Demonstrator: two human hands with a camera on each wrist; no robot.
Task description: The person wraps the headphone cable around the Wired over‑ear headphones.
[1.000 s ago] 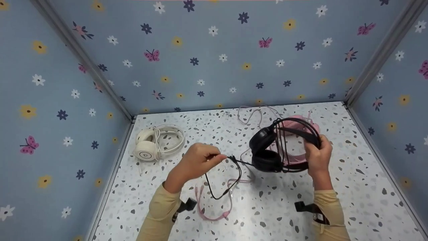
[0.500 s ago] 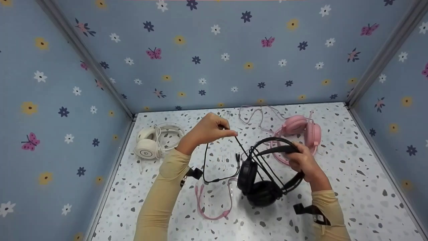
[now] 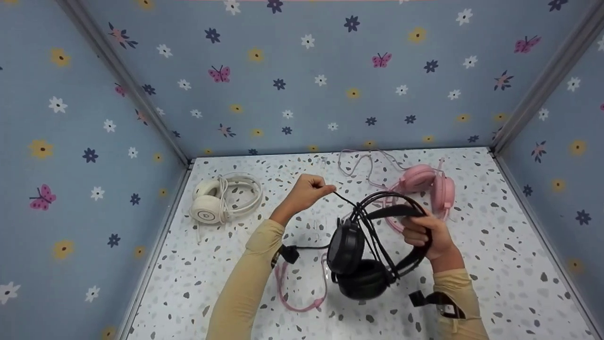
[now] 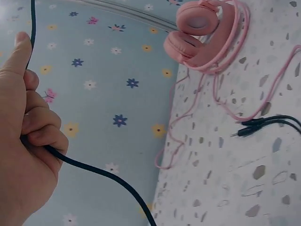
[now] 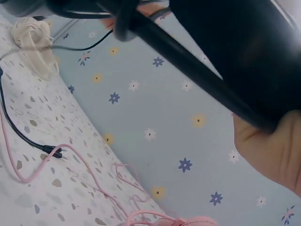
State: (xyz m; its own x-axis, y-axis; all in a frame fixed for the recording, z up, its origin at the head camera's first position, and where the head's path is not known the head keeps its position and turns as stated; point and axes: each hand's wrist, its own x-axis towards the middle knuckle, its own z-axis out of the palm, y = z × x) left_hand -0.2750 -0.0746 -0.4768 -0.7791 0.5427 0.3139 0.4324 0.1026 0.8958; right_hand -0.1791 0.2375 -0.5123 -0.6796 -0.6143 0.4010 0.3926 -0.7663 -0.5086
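Observation:
Black over-ear headphones (image 3: 347,248) hang tilted above the speckled table, ear cups toward the lower left. My right hand (image 3: 433,233) grips their headband at its right side; the right wrist view has the dark band (image 5: 249,52) close up against the hand. Strands of black cable run across the headphones. My left hand (image 3: 306,191) pinches the black cable (image 3: 343,198) up and left of the cups. In the left wrist view the cable (image 4: 101,172) passes through the curled fingers and out below. Its plug ends (image 4: 244,129) lie near the table surface.
Pink headphones (image 3: 442,191) lie at the back right, their pink cable (image 3: 302,309) looping to the front middle. White headphones (image 3: 206,208) with a wrapped cord rest at the back left. Flower-patterned walls (image 3: 306,94) enclose the table (image 3: 509,283) at the back and sides.
The black headphones came left and down, off the pink ones, and tilted. My left hand rose with the cable, then shifted slightly right. More cable now lies across the headphones.

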